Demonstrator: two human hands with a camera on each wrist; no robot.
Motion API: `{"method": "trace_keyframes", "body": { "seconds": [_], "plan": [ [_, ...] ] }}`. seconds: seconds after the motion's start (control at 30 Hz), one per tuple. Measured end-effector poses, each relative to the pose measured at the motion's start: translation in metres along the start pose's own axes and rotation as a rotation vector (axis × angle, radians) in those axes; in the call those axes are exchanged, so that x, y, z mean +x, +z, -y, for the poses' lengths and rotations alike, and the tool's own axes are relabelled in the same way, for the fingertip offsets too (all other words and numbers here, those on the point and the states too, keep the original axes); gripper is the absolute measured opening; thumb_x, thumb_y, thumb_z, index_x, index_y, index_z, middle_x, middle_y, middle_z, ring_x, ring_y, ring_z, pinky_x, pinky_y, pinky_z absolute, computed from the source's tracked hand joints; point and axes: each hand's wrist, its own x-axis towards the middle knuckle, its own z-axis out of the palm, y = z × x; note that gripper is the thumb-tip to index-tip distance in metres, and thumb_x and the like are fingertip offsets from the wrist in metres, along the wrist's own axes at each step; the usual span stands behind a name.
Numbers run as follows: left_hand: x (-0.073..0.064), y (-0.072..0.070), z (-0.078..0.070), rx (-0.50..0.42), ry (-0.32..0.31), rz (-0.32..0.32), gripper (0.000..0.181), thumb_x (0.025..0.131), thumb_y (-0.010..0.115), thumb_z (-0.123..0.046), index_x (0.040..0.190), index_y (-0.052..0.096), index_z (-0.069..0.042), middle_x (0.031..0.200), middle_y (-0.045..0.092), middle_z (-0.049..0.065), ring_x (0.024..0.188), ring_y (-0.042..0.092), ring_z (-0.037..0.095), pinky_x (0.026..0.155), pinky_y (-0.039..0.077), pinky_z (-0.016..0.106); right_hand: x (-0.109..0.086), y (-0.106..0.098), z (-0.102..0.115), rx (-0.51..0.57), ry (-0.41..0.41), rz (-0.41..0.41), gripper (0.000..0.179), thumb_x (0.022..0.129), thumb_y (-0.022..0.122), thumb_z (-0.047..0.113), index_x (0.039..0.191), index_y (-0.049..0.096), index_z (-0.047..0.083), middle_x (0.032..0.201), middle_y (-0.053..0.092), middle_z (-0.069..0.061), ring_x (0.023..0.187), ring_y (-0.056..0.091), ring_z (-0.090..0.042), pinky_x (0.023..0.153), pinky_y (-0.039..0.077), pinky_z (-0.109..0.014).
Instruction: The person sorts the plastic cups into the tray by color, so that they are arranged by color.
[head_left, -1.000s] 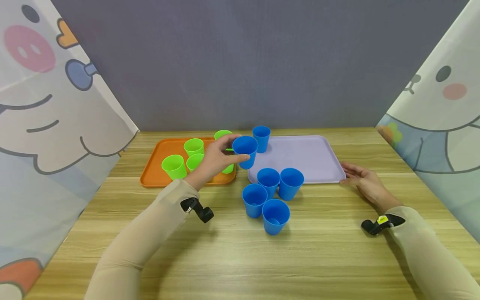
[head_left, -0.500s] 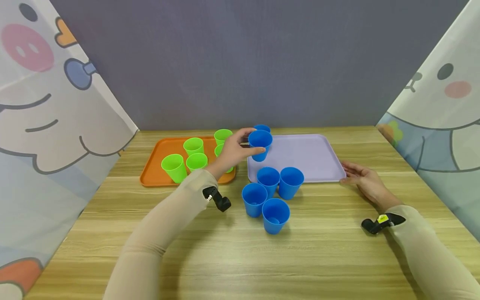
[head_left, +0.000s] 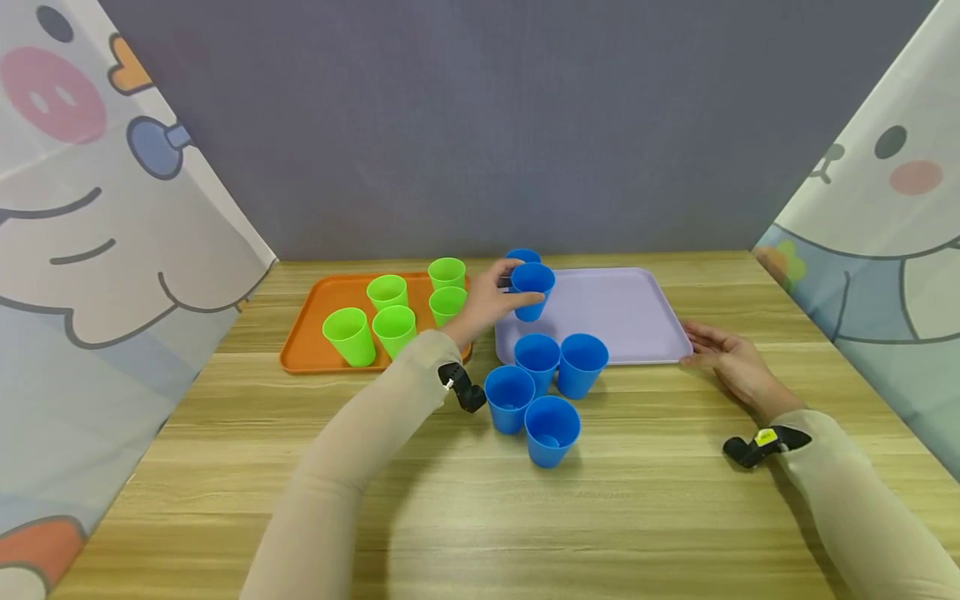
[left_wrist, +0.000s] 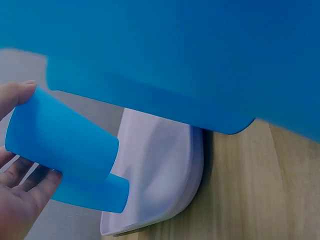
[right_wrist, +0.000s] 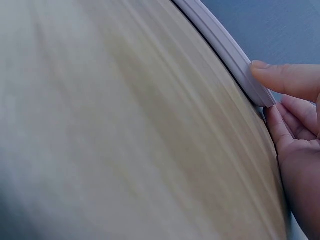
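Note:
My left hand (head_left: 487,302) grips a blue cup (head_left: 533,292) over the left part of the lavender tray (head_left: 607,312). In the left wrist view, thumb and fingers hold that cup (left_wrist: 65,135) from opposite sides. Whether its base touches the tray cannot be told. Just behind it stands another blue cup (head_left: 522,255), mostly hidden in the head view. At the tray's near right corner, my right hand (head_left: 727,367) pinches the rim. The right wrist view has the thumb on one side of the tray edge (right_wrist: 235,57) and a finger at the other.
Several blue cups (head_left: 551,433) stand upright on the wooden table (head_left: 645,517), in front of the lavender tray. To the left is an orange tray (head_left: 303,350) bearing several green cups (head_left: 349,335). A grey partition (head_left: 480,125) rises behind the trays.
My left hand has carried the blue cup rightward from between the trays to over the lavender tray, in front of the rear blue cup. My right hand has stayed at the tray corner.

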Motion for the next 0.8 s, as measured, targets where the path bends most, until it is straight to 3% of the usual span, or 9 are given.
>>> {"method": "trace_keyframes", "body": {
  "seconds": [0.33,0.8],
  "plan": [
    [0.013,0.012,0.0,0.08,-0.034,0.04,0.063,0.086,0.08,-0.03,0.139,0.052,-0.009,0.134,0.059,0.009,0.124,0.055,0.03,0.099,0.049,0.043,-0.001,0.001,0.001,-0.029,0.001,-0.018,0.057,0.079,0.063,-0.027,0.13,0.061,-0.001,0.116,0.069,0.008,0.105,0.064,-0.003,0.086,0.051,-0.015],
    [0.035,0.014,0.004,0.063,-0.033,0.147,0.07,0.087,0.08,-0.026,0.145,0.047,-0.007,0.145,0.052,0.012,0.13,0.051,0.028,0.106,0.044,0.038,-0.001,0.001,0.0,-0.015,-0.001,-0.012,0.056,0.079,0.061,-0.028,0.127,0.065,0.002,0.115,0.07,0.008,0.105,0.064,-0.002,0.086,0.051,-0.016]
  ]
}}
